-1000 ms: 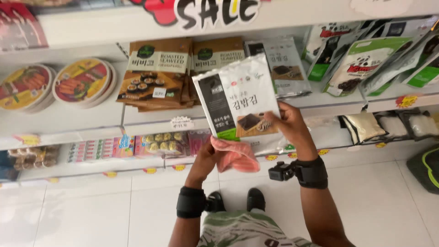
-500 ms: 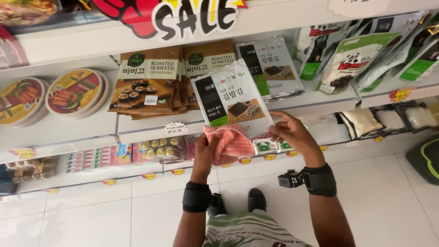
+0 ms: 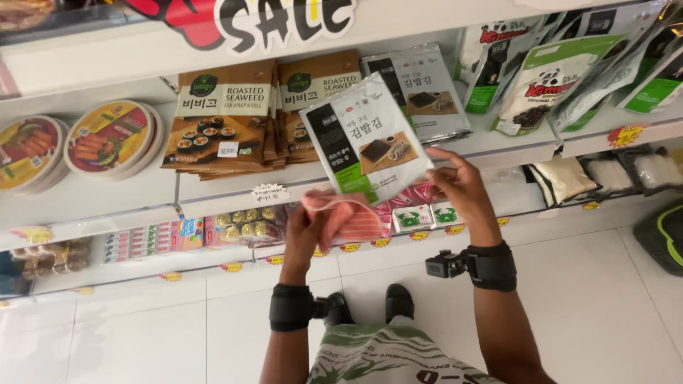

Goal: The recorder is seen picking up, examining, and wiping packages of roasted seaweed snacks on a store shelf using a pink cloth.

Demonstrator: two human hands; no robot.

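Observation:
My right hand [image 3: 461, 186] holds a flat silver, black and green seaweed packet [image 3: 364, 139] by its lower right corner, tilted up in front of the shelves. Just below the packet's lower left edge, my left hand [image 3: 304, 232] grips a bunched pink cloth [image 3: 347, 216]. Both wrists wear black bands, and a small camera sits on the right one. A stack of matching silver packets [image 3: 421, 87] lies on the shelf right behind the held packet.
Brown seaweed packets [image 3: 222, 119] are stacked on the middle shelf [image 3: 163, 190], with round flat packs [image 3: 107, 138] to the left. Green and white pouches [image 3: 546, 80] hang at the right. Small boxed goods fill the lower shelf. White tiled floor [image 3: 583, 299] lies below.
The view has drifted so the shelves sit slightly lower and left. The packet has been raised and tilted nearer the shelf, and my left hand with the cloth has come up under its edge.

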